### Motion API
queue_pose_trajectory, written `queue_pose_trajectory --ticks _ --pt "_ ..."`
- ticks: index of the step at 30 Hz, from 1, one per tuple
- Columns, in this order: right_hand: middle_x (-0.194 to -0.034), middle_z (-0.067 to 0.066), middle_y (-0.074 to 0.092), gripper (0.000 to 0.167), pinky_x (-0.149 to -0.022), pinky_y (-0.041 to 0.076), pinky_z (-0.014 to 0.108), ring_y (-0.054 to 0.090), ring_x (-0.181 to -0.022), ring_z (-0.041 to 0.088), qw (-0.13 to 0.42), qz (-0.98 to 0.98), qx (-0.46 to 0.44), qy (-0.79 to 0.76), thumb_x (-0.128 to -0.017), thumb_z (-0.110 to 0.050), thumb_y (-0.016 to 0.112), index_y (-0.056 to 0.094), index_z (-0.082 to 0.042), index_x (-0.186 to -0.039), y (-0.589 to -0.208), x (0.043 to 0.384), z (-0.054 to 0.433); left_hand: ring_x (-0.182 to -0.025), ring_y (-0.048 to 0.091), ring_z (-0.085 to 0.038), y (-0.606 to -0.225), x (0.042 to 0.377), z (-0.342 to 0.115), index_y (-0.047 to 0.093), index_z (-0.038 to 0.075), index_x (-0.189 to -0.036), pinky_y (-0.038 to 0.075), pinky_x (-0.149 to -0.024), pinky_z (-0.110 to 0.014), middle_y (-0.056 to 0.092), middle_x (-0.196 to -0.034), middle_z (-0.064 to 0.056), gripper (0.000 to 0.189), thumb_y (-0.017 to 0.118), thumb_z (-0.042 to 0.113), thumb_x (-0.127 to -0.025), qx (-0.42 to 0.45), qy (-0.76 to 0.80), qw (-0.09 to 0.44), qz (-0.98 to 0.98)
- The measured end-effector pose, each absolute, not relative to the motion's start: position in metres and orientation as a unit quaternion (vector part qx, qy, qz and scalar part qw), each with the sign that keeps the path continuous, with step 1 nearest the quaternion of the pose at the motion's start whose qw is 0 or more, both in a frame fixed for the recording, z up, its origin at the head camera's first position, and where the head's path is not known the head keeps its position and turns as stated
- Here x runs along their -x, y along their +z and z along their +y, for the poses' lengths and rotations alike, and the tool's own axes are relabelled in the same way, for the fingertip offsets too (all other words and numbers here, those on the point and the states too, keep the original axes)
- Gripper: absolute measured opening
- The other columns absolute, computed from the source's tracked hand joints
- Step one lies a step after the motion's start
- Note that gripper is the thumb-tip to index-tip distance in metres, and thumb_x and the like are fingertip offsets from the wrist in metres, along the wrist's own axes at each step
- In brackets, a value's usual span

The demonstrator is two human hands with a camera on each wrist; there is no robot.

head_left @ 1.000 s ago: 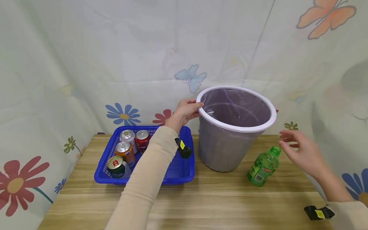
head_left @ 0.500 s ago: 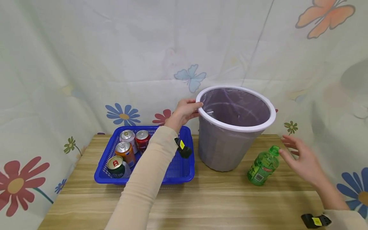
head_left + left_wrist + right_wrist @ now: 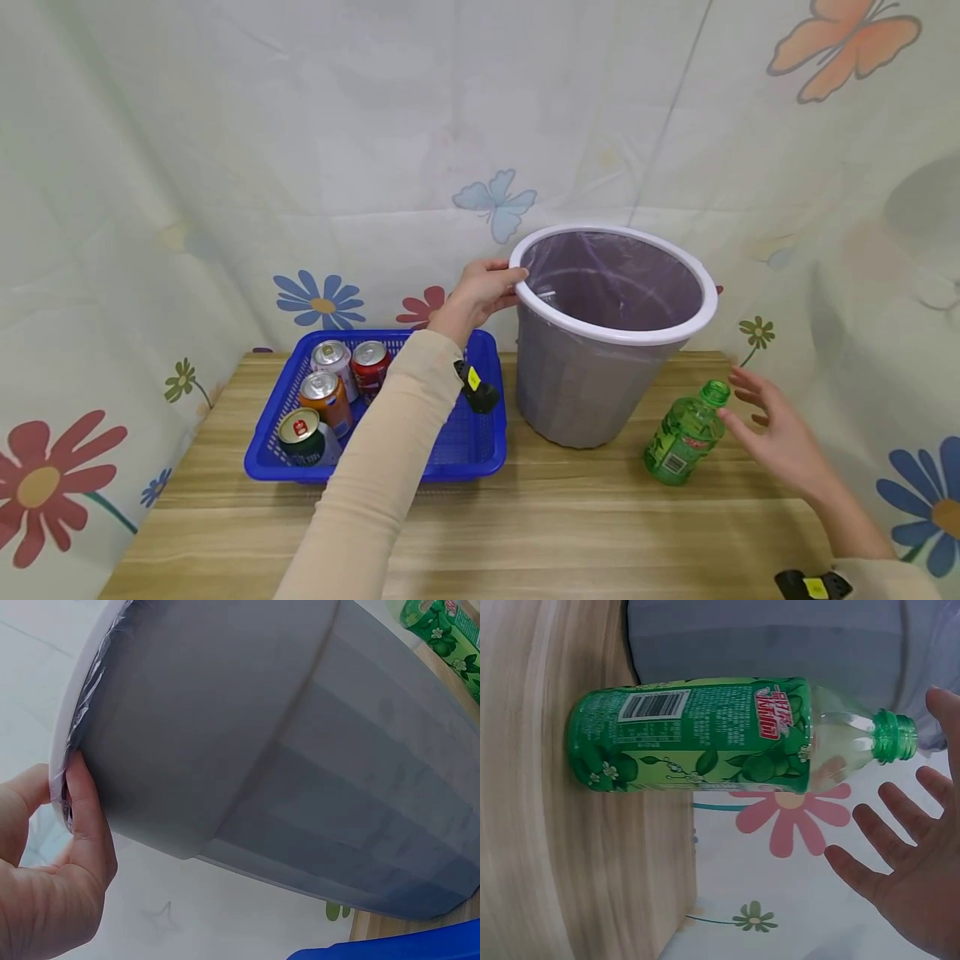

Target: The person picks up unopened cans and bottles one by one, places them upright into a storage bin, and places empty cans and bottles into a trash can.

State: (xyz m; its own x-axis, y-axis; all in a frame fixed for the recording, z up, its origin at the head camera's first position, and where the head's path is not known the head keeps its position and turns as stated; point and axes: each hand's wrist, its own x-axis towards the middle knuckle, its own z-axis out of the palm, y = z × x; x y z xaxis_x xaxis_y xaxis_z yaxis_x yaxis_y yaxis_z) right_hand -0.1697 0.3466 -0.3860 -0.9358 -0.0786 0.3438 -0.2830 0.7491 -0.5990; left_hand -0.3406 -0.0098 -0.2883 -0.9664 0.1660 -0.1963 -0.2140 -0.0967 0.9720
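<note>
My left hand [image 3: 486, 292] pinches the white rim of a grey trash can [image 3: 581, 392], thumb on one side and fingers on the other, as the left wrist view shows closely. A thin clear bag [image 3: 600, 283] lines the can. To its right an uncapped green plastic bottle [image 3: 684, 437] stands upright on the table. Close beside the bottle's neck is my right hand [image 3: 776, 437], its fingers spread and relaxed. In the right wrist view the bottle [image 3: 697, 735] shows a green label, and the fingertips [image 3: 847, 862] stay apart from it.
A blue plastic basket [image 3: 491, 442] stands left of the can, partly behind my left forearm. It holds several drink cans, among them an orange one [image 3: 327, 404] and a red one [image 3: 371, 367]. A flowered curtain [image 3: 375, 167] hangs behind the wooden table [image 3: 570, 533].
My right hand has come slightly lower and nearer to the bottle's neck. The left hand keeps its hold on the rim, and the trash can and bottle stay in place.
</note>
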Motion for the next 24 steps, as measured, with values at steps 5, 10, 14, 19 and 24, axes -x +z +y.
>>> queue_pose_trajectory --ticks 5,10,14,19,24 --pt "-0.135 0.032 0.036 0.07 -0.079 0.036 0.067 0.041 -0.11 0.051 0.15 -0.918 -0.09 0.355 -0.09 -0.015 0.058 0.017 -0.003 -0.145 -0.395 0.17 0.348 -0.072 0.061 -0.016 -0.287 0.339 -0.011 0.053 0.003 -0.121 0.056 -0.073 -0.027 0.06 -0.093 -0.01 0.039 0.065 0.013 -0.085 0.018 0.738 0.13 0.662" --pt "-0.14 0.032 0.028 0.074 -0.081 0.035 0.068 0.037 -0.112 0.052 0.138 -0.913 -0.088 0.375 -0.09 -0.013 0.058 0.011 -0.004 -0.146 -0.404 0.17 0.348 -0.071 0.061 -0.016 -0.288 0.339 -0.012 0.052 0.003 -0.122 0.056 -0.072 -0.027 0.06 -0.092 -0.009 0.04 0.065 0.012 -0.085 0.018 0.742 0.131 0.657" --pt "-0.14 0.031 0.028 0.076 -0.084 0.041 0.059 0.038 -0.112 0.052 0.145 -0.908 -0.082 0.385 -0.089 -0.011 0.059 0.011 -0.007 -0.147 -0.413 0.169 0.346 -0.072 0.061 -0.016 -0.289 0.339 -0.011 0.053 0.003 -0.121 0.056 -0.071 -0.027 0.06 -0.092 -0.009 0.039 0.065 0.012 -0.085 0.018 0.744 0.13 0.655" --pt "-0.137 0.03 0.032 0.077 -0.079 0.038 0.008 0.044 -0.116 0.013 0.171 -0.901 -0.073 0.391 -0.087 -0.01 0.062 0.014 -0.011 -0.147 -0.421 0.167 0.341 -0.073 0.06 -0.016 -0.289 0.339 -0.012 0.053 0.003 -0.122 0.056 -0.072 -0.027 0.059 -0.094 -0.009 0.039 0.065 0.012 -0.085 0.015 0.741 0.13 0.658" --pt "-0.137 0.034 0.028 0.079 -0.076 0.034 0.001 0.041 -0.12 0.035 0.164 -0.893 -0.065 0.415 -0.086 -0.007 0.062 0.011 -0.006 -0.147 -0.428 0.169 0.34 -0.073 0.06 -0.016 -0.288 0.339 -0.012 0.052 0.003 -0.122 0.056 -0.072 -0.027 0.059 -0.095 -0.01 0.04 0.065 0.012 -0.085 0.016 0.742 0.131 0.658"
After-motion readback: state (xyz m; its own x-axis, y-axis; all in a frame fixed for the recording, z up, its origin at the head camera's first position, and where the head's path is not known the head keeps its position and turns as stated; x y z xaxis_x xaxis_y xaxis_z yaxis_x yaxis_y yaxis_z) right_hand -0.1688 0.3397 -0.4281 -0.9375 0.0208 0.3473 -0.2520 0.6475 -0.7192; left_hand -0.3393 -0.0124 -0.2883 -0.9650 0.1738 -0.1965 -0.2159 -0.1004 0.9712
